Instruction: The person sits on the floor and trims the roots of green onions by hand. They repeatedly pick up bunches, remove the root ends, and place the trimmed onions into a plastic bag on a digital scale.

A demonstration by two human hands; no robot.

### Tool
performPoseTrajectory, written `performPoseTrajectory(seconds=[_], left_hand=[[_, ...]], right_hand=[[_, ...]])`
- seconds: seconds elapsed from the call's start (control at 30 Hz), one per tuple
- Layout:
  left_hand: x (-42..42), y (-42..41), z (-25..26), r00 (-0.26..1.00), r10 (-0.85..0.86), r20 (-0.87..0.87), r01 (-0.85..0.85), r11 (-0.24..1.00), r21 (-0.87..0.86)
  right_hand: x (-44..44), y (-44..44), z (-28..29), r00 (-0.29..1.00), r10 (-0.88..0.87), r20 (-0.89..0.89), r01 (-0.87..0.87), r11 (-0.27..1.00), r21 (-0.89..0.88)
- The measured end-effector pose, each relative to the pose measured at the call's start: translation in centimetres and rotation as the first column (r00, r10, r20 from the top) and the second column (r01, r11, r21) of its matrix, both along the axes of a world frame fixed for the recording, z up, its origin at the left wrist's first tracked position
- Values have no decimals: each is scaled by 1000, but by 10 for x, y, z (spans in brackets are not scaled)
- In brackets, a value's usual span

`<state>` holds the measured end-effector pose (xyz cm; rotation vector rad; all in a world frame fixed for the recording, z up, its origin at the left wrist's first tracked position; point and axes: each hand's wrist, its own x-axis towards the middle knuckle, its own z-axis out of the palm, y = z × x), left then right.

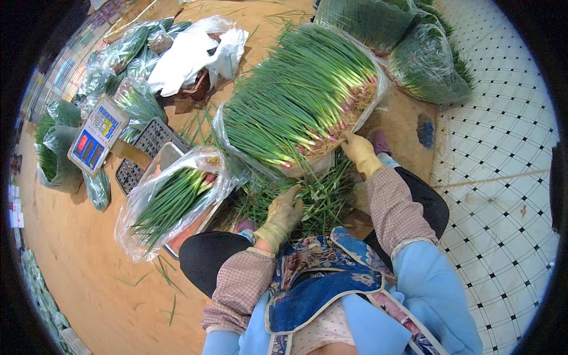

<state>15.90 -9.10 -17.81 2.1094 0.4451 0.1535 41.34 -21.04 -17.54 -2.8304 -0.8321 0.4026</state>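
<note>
A large pile of spring onions (301, 93) lies before me in an open clear plastic bag (380, 82), pinkish bulbs and roots towards my right. My right hand (360, 153), in a pale yellow rubber glove, has its fingertips at the roots along the near edge; whether it pinches any is hard to see. Gloved alike, my left hand (280, 216) hovers by loose green leaf trimmings (326, 204) between my knees, thumb and fingers apart, nothing visible in it. To its left, a smaller bunch of spring onions (175, 199) rests in a clear bag (133, 230) on the scale's metal tray (157, 164).
The scale's display panel (98, 135) stands left, near a black plastic crate (155, 137). Bagged greens (137, 100) and a white plastic bag (184, 57) lie behind. More large bags of spring onions (428, 66) sit at the back right, beside tiled-pattern flooring (492, 177).
</note>
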Motion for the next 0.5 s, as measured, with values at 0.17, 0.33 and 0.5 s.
performPoseTrajectory(seconds=[0.17,0.33,0.5], left_hand=[[19,-2,-13,993,-114,25,113,994,2],[86,-10,-27,972,-214,93,200,970,140],[144,-26,-25,928,-216,-302,280,942,188]], right_hand=[[10,-29,-18,991,-32,-131,69,953,296],[-5,-21,-12,990,137,32,-141,973,182],[-2,-20,-15,983,141,119,-151,986,74]])
